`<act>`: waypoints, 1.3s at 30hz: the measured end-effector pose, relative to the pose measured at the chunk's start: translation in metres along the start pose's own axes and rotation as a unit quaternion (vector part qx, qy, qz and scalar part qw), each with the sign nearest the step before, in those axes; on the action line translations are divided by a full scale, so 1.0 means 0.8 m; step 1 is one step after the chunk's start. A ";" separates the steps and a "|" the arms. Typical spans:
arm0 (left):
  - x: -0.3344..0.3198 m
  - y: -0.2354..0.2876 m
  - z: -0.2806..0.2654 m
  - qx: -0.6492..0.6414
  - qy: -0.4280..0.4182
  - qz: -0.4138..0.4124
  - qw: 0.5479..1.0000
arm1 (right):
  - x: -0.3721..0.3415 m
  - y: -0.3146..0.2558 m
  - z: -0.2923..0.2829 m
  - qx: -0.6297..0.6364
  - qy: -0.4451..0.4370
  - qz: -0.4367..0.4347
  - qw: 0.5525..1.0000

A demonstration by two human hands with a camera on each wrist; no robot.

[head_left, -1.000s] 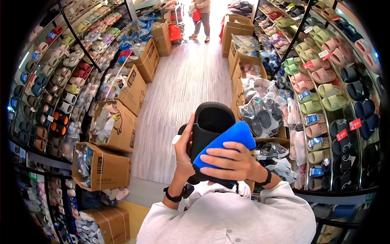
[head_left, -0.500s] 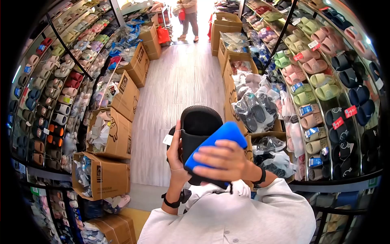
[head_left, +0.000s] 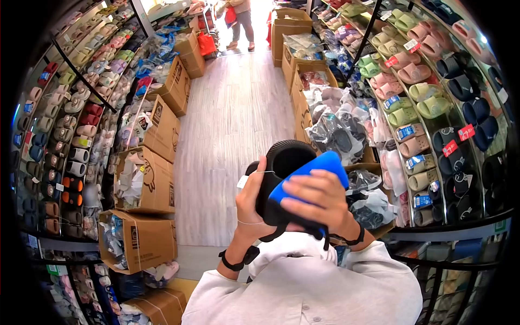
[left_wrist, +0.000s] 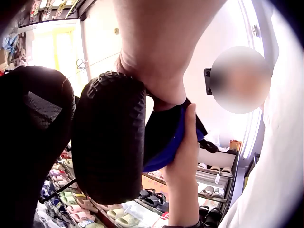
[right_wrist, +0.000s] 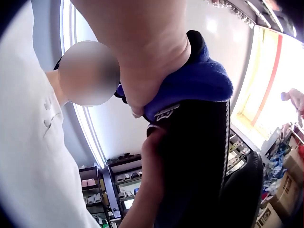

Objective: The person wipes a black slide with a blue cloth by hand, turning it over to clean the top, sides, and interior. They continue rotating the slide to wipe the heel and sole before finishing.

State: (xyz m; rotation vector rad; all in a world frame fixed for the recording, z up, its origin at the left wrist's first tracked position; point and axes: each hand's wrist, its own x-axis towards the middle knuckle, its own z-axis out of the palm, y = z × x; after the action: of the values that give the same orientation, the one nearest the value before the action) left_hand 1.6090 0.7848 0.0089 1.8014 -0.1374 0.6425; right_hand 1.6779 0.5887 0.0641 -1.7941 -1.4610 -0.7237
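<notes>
A black slip-on shoe (head_left: 274, 187) with a ribbed sole edge is held up in front of the chest, opening facing up. My left hand (head_left: 250, 203) grips it along its left side, and a white price tag (head_left: 242, 182) hangs there by a thin string. A second black shoe (left_wrist: 38, 128) shows beside it in the left wrist view. Across the shoe's right side lies a blue fuzzy pad (head_left: 311, 176) with black trim and cord. My right hand (head_left: 319, 200) holds this pad against the shoe, fingers over its face, thumb (left_wrist: 191, 118) along it.
Shelves of slippers (head_left: 428, 108) line the right wall, and more slipper shelves (head_left: 70, 141) the left. Open cardboard boxes (head_left: 143, 238) with bagged footwear stand along both sides of the wood-look floor (head_left: 222, 119). A person (head_left: 236, 24) stands in the far doorway.
The room has shifted leftward in view as the head turned. The right hand has slid back and forth with the blue pad over the shoe; the left hand keeps its grip.
</notes>
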 end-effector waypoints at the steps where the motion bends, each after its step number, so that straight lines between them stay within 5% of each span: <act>1: 0.003 -0.001 0.005 0.027 0.013 0.037 0.999 | 0.004 0.002 -0.003 -0.010 0.010 0.037 0.999; 5: 0.011 0.009 0.008 0.078 0.025 0.094 0.992 | -0.012 -0.007 0.008 -0.058 0.011 -0.018 0.998; 6: 0.009 0.014 0.015 0.103 0.031 0.033 0.994 | -0.014 -0.013 0.012 -0.054 0.017 -0.051 0.997; 9: 0.008 0.002 0.021 0.135 0.038 0.050 0.989 | -0.018 -0.011 0.008 -0.061 -0.012 -0.119 0.991; 14: 0.014 0.013 0.028 0.137 0.043 0.117 0.983 | -0.004 0.031 -0.020 0.003 0.034 0.005 0.999; 22: 0.017 0.010 0.083 0.161 0.047 0.012 0.986 | -0.038 0.028 -0.035 -0.057 -0.021 -0.134 0.989; 26: 0.023 0.022 0.115 0.135 0.069 0.109 0.982 | -0.024 0.072 -0.083 0.036 0.012 0.008 0.999; 32: 0.031 0.021 0.152 0.125 0.061 0.063 0.988 | -0.077 0.086 -0.084 -0.034 0.036 0.007 0.999; 35: 0.044 0.018 0.170 0.060 0.093 -0.100 0.989 | -0.093 0.078 -0.080 -0.020 0.053 -0.050 0.997; 38: 0.051 -0.003 0.168 0.044 0.086 -0.093 0.991 | -0.090 0.102 -0.089 -0.021 0.045 -0.085 0.995; 39: 0.057 0.008 0.172 0.057 0.078 0.004 0.995 | -0.085 0.112 -0.095 -0.001 0.058 -0.044 0.997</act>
State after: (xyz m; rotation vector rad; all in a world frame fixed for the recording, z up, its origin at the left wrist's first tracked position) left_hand 1.6937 0.6668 0.0104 1.8528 -0.0025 0.8083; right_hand 1.7524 0.4774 0.0411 -1.6693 -1.4705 -0.8600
